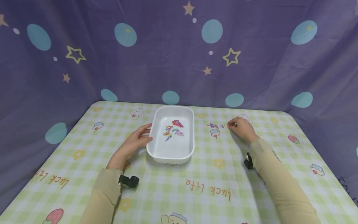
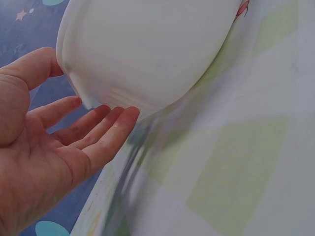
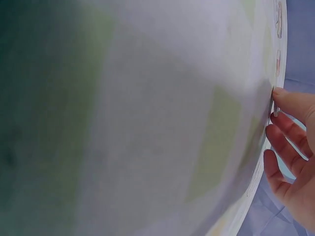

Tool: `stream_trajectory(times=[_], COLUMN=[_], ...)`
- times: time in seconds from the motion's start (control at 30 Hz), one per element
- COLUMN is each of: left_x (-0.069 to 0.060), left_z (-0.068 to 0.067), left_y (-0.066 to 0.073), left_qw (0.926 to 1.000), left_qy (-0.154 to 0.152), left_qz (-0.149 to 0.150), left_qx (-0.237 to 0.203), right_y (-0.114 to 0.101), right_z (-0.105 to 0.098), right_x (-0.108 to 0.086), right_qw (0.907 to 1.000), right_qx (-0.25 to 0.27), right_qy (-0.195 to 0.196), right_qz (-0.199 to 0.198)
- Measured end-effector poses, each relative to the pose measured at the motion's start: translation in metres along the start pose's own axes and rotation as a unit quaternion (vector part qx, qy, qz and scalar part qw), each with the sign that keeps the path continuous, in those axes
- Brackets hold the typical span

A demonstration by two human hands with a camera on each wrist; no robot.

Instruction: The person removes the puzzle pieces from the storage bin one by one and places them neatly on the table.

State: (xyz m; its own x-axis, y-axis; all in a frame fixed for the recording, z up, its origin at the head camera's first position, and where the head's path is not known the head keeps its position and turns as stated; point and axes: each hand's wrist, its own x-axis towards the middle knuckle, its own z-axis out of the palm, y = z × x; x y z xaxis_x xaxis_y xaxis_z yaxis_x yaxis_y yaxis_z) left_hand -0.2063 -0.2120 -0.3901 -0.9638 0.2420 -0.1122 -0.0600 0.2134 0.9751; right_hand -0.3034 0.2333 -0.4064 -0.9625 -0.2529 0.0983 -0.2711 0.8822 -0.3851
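Note:
A white rectangular tray (image 1: 170, 155) stands on the table, with several small colourful flat pieces (image 1: 177, 123) lying on its floor. At its left side is my left hand (image 1: 134, 143); the fingers (image 2: 115, 130) are loosely extended and touch the outer wall, the thumb at the rim. To the right of the tray, my right hand (image 1: 241, 128) pinches a small colourful flat piece (image 1: 230, 125) between thumb and finger, close to the tabletop. In the right wrist view only the thin edge of that piece (image 3: 276, 109) shows. Beside those fingertips lie a purple-red piece (image 1: 213, 125) and a smaller bluish one (image 1: 222, 126).
A green-and-white checked cloth (image 1: 195, 205) with printed cupcakes, flowers and lettering covers the table. Behind it hangs a purple curtain (image 1: 173, 62) with stars and blue ovals. Each wrist wears a black camera mount (image 1: 130, 181).

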Motion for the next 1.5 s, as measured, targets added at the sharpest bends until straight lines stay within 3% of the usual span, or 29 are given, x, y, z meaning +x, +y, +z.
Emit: stream_trajectory(times=[0.7,1.07,1.5], left_x=[-0.001,-0.001,0.0], left_z=[0.001,0.001,0.001], left_y=[-0.001,-0.002,-0.002], left_qw=[1.0,1.0,1.0], left_qy=[0.001,-0.001,-0.004], left_qz=[-0.001,0.004,0.007], left_qx=[-0.005,0.0,-0.003], right_y=[-0.017,-0.058,-0.108], right_z=[-0.007,-0.006,-0.011], right_x=[-0.002,0.009,0.017], right_qw=[0.9996,0.9996,0.9971], right_qx=[-0.024,-0.007,0.009], right_qy=[0.015,-0.006,0.002], right_qz=[-0.008,-0.027,-0.076])
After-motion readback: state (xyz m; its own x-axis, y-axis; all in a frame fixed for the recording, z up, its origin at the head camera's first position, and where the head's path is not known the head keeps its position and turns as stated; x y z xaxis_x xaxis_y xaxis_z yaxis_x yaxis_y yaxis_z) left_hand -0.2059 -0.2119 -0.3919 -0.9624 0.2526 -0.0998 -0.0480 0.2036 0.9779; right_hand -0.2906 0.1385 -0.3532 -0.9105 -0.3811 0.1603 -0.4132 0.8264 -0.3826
